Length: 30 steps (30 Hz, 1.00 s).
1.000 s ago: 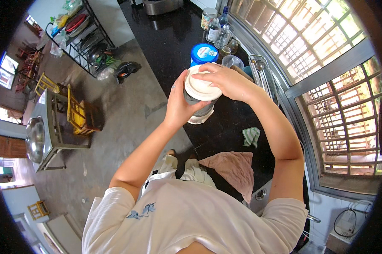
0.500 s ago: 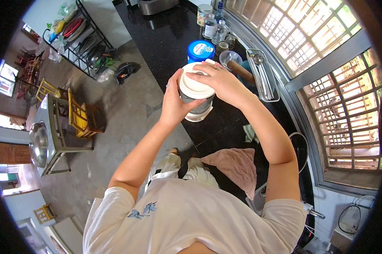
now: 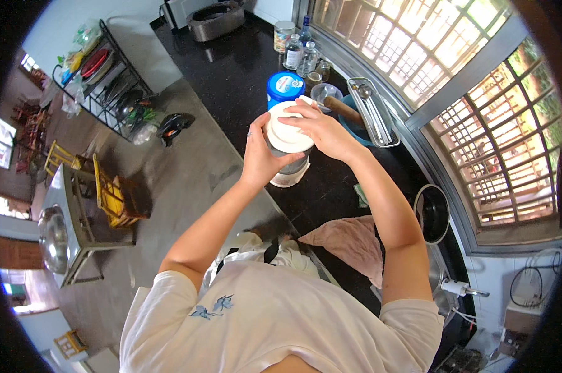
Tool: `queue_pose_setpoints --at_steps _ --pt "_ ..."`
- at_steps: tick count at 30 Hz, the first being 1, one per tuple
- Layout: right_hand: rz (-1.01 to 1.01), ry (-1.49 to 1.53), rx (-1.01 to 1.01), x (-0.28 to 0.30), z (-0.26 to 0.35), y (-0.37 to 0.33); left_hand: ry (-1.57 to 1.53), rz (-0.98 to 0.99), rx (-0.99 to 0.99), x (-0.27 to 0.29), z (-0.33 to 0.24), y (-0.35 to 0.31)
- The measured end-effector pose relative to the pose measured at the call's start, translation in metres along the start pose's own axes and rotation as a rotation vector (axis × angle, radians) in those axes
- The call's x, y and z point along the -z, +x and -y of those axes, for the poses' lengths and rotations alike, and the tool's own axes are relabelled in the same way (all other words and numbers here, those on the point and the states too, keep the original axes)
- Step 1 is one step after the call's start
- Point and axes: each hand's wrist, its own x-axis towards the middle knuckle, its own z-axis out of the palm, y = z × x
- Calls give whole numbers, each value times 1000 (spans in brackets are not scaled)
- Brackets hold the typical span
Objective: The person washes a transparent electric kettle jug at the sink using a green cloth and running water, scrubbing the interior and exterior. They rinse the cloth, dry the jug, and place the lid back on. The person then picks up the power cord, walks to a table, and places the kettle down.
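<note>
On the black counter stands an upright jar-like appliance with a round white lid (image 3: 284,138), a dark see-through body and a white base (image 3: 289,179). My left hand (image 3: 257,156) curves round its left side just under the lid, thumb across the front. From the right, my right hand (image 3: 324,133) lies over the lid with its fingers bent on the top and rim. What is inside the jar is hidden. A tub with a blue lid (image 3: 286,85) stands right behind it, close to my fingers.
Behind are glass bottles (image 3: 292,53) and a tin (image 3: 283,36). To the right are a clear bowl (image 3: 326,92), a wooden-handled tool (image 3: 343,110) and a utensil tray (image 3: 393,138). Nearer lie a pink cloth (image 3: 349,245) and a dark pan (image 3: 432,214) by the window.
The whole view has shifted and turned a little, bringing more of the pan and sink into sight. Both hands keep their places on the white-lidded jar.
</note>
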Motion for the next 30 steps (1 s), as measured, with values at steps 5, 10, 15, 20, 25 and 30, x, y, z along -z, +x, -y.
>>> queue_pose_setpoints --at_steps 5,10,15,20,25,30 --pt "-168 -91 -163 7 -6 -4 86 14 -178 8 -6 17" --pt "-197 495 -362 10 -28 -1 -9 73 -183 11 1 26" --pt "-442 756 -436 -24 -50 18 37 113 -119 17 -7 30" --pt "-716 1002 -375 -59 -59 29 -24 222 -164 28 7 39" --pt "-931 820 -409 -75 -51 21 -138 403 -120 33 17 49" --pt "-980 747 -484 -72 -49 14 -162 585 -62 41 10 64"
